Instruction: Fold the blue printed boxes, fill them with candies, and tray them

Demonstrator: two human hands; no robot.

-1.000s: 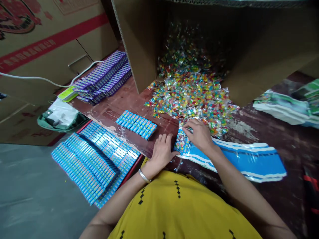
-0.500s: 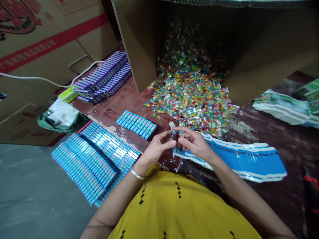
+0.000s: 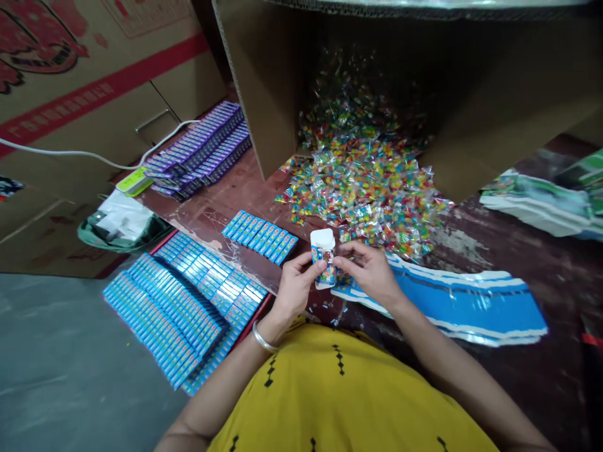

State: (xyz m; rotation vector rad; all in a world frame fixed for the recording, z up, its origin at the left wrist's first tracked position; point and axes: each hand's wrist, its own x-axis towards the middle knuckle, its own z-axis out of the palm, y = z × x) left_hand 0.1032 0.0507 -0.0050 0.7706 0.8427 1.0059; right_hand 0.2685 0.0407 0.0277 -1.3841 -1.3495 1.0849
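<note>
A small blue box point(image 3: 328, 256) with a raised white flap at its top is between my two hands. My left hand point(image 3: 298, 282) pinches its left side, thumb on the front. The fingers of my right hand point(image 3: 370, 273) close on the right edge of the same box. Just left of my hands lies a short row of small blue boxes point(image 3: 260, 236). Flat blue cardboard pieces point(image 3: 461, 304) spread out to the right, partly beneath my right hand. Beyond my hands is a heap of small clear bags of colourful candy point(image 3: 362, 188), spilling from a cardboard box point(image 3: 475, 113).
Rows of blue boxes point(image 3: 164, 314) fill a red-edged tray at the left. Stacked purple boxes point(image 3: 202, 150), a green-white power strip point(image 3: 134, 182) with a cable and a green container point(image 3: 94, 235) are behind them. Green-white cardboard sheets point(image 3: 537, 204) lie at the far right.
The small box between my hands has turned from edge-on to show its printed face and its open white flap. My right hand has shifted slightly. The view has moved a little.
</note>
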